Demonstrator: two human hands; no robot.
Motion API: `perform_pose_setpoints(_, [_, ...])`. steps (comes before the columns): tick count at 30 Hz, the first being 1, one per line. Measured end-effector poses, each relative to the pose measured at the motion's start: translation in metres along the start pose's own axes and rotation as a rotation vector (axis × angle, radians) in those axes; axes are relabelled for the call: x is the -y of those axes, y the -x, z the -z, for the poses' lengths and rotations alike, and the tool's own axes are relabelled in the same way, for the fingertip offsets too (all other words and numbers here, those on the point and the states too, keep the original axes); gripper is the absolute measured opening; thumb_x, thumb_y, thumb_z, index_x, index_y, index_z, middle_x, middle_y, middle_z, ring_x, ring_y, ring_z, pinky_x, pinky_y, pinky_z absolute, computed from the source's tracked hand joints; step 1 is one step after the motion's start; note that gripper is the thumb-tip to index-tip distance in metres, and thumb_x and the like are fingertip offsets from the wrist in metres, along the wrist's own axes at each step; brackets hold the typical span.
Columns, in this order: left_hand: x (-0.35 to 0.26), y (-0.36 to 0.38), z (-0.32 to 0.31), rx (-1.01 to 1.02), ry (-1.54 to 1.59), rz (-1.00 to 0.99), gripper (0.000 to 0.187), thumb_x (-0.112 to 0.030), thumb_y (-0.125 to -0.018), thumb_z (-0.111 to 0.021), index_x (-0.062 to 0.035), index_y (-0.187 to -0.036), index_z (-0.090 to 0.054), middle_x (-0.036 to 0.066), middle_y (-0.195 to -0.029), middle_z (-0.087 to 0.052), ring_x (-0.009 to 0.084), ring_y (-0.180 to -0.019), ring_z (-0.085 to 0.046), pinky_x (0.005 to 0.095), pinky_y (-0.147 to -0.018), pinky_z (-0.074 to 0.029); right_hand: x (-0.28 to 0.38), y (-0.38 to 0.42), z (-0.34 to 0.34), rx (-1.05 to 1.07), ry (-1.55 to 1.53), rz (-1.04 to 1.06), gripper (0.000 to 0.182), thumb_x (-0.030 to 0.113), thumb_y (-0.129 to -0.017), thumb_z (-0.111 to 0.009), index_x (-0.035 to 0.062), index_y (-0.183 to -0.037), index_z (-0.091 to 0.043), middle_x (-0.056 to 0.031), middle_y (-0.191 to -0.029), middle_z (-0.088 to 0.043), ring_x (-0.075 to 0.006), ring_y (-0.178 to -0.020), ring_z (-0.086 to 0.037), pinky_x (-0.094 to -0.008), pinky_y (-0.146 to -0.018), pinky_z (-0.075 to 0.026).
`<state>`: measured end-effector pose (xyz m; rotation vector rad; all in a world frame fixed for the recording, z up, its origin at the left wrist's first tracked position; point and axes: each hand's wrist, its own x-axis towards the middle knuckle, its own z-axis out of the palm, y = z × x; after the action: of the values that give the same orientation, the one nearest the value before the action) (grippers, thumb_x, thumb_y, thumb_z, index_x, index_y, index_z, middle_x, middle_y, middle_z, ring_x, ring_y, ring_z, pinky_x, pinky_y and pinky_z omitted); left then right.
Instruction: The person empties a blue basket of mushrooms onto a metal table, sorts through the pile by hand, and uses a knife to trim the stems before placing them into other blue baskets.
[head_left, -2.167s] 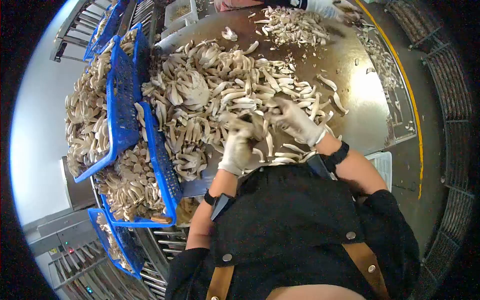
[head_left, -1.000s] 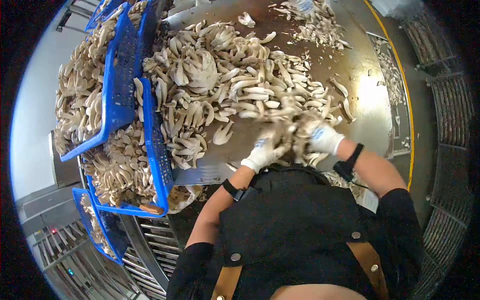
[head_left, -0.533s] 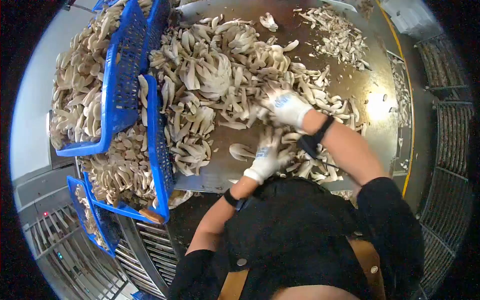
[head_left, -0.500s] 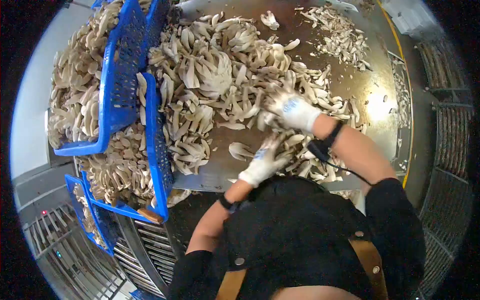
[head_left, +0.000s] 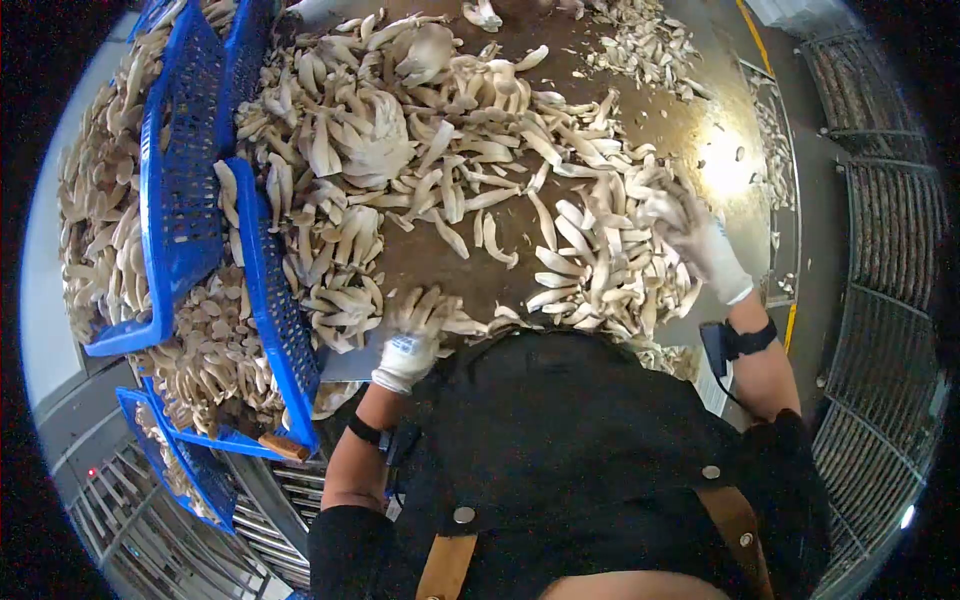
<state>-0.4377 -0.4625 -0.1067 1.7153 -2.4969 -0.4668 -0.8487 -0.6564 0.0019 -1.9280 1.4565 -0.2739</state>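
Pale long-stemmed mushrooms (head_left: 590, 255) lie heaped over a brown metal table (head_left: 400, 262). My left hand (head_left: 413, 335), in a white glove with dirty fingertips, rests palm down with fingers spread at the near edge, over a few mushrooms. At the right side of the heap, my right hand (head_left: 697, 243) is gloved too, its fingers apart and slightly blurred against the outer mushrooms. Between my hands lies a loose pile of single stems. A larger mushroom clump (head_left: 375, 140) sits farther back on the left.
Blue baskets (head_left: 185, 190) full of mushrooms are stacked at the left, beside the table. Small trimmings (head_left: 650, 50) lie at the back right. Metal racks (head_left: 890, 240) stand at the far right, and a roller conveyor (head_left: 270, 490) runs at the lower left.
My hands have moved apart, the left one leftward and the right one rightward. Mushrooms at the middle right are now spread into a looser pile. The whole view has shifted slightly.
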Motion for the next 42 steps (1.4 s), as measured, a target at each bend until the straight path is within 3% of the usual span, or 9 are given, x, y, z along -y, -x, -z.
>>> perform_pose_setpoints(8, [-0.054, -0.059, 0.023, -0.105, 0.198, 0.062, 0.043, -0.016, -0.076, -0.061, -0.0155, -0.118, -0.056, 0.012, -0.126, -0.05, 0.0306, -0.119, -0.043, 0.0471, -0.096, -0.038, 0.01, 0.001, -0.007, -0.151, 0.398, 0.16, 0.034, 0.019, -0.088, -0.054, 0.0023, -0.117, -0.05, -0.0244, -0.094, -0.059, -0.0385, -0.089, -0.059, -0.0399, -0.079, -0.047])
perform_pose_setpoints(11, [-0.061, -0.07, -0.012, -0.14, -0.113, -0.374, 0.051, -0.02, -0.071, -0.064, -0.0213, -0.121, -0.055, 0.006, -0.123, -0.054, 0.027, -0.116, -0.049, 0.0436, -0.097, -0.04, 0.026, 0.018, -0.024, 0.028, 0.599, 0.128, 0.041, 0.02, -0.081, -0.061, 0.0065, -0.118, -0.051, -0.0194, -0.114, -0.054, -0.0351, -0.11, -0.05, -0.0461, -0.093, -0.038])
perform_pose_setpoints(16, [-0.076, -0.079, 0.001, 0.147, 0.039, -0.228, 0.049, -0.019, -0.074, -0.061, -0.0172, -0.122, -0.055, 0.005, -0.117, -0.056, 0.0252, -0.11, -0.053, 0.0415, -0.089, -0.045, -0.002, 0.074, -0.088, 0.433, 0.675, 0.576, 0.064, 0.022, -0.067, -0.067, 0.0198, -0.129, -0.05, -0.013, -0.138, -0.041, -0.0352, -0.131, -0.033, -0.0601, -0.103, -0.024])
perform_pose_setpoints(20, [-0.083, -0.076, -0.002, 0.01, 0.053, -0.324, 0.05, -0.016, -0.077, -0.057, -0.0196, -0.127, -0.051, 0.009, -0.122, -0.053, 0.0279, -0.112, -0.051, 0.046, -0.092, -0.042, -0.018, 0.053, -0.054, 0.688, 0.679, 0.232, 0.063, 0.028, -0.068, -0.072, 0.0229, -0.128, -0.053, -0.0186, -0.146, -0.03, -0.0394, -0.136, -0.022, -0.0553, -0.11, -0.017])
perform_pose_setpoints(22, [-0.086, -0.079, -0.008, -0.009, -0.011, -0.432, 0.051, -0.014, -0.08, -0.055, -0.0232, -0.13, -0.05, 0.011, -0.123, -0.052, 0.0294, -0.115, -0.048, 0.0498, -0.093, -0.041, -0.009, 0.033, -0.024, 0.677, 0.356, 0.383, 0.058, 0.033, -0.073, -0.069, 0.0098, -0.124, -0.053, -0.0215, -0.129, -0.049, -0.0374, -0.119, -0.047, -0.0427, -0.1, -0.038])
perform_pose_setpoints(23, [-0.087, -0.09, -0.002, -0.057, -0.05, -0.539, 0.048, -0.014, -0.082, -0.052, -0.0206, -0.129, -0.05, 0.008, -0.124, -0.052, 0.0293, -0.112, -0.051, 0.047, -0.093, -0.043, 0.025, 0.017, -0.003, 0.747, 0.187, -0.085, 0.056, 0.032, -0.075, -0.069, 0.009, -0.123, -0.052, -0.0196, -0.115, -0.058, -0.0344, -0.108, -0.056, -0.0409, -0.09, -0.044])
perform_pose_setpoints(28, [-0.102, -0.123, -0.004, 0.262, 0.154, -0.32, 0.046, -0.014, -0.08, -0.057, -0.0145, -0.126, -0.053, 0.007, -0.124, -0.054, 0.0273, -0.105, -0.057, 0.039, -0.086, -0.048, -0.072, -0.08, -0.056, -0.106, 0.839, 0.331, 0.042, 0.012, -0.079, -0.051, 0.0085, -0.12, -0.055, -0.0187, -0.11, -0.06, -0.0353, -0.101, -0.057, -0.0427, -0.086, -0.047])
perform_pose_setpoints(39, [-0.069, -0.149, 0.049, -0.442, 1.593, 0.569, 0.053, 0.007, -0.08, -0.048, 0.0031, -0.132, -0.04, 0.011, -0.119, -0.057, 0.0145, -0.105, -0.054, 0.0256, -0.077, -0.048, 0.003, -0.076, -0.033, -0.263, -0.606, 0.011, 0.064, 0.022, -0.077, -0.072, -0.0049, -0.127, -0.044, -0.023, -0.119, -0.057, -0.0325, -0.107, -0.058, -0.0338, -0.089, -0.046])
perform_pose_setpoints(42, [-0.079, -0.163, 0.068, -0.584, 1.639, 0.621, 0.03, -0.016, -0.091, -0.06, 0.001, -0.115, -0.055, 0.003, -0.101, -0.061, 0.007, -0.086, -0.054, 0.0214, -0.07, -0.045, 0.019, -0.066, -0.031, -0.156, -0.957, 0.059, 0.051, 0.016, -0.084, -0.064, -0.0047, -0.125, -0.041, -0.0174, -0.118, -0.055, -0.0282, -0.104, -0.058, -0.0354, -0.082, -0.051])
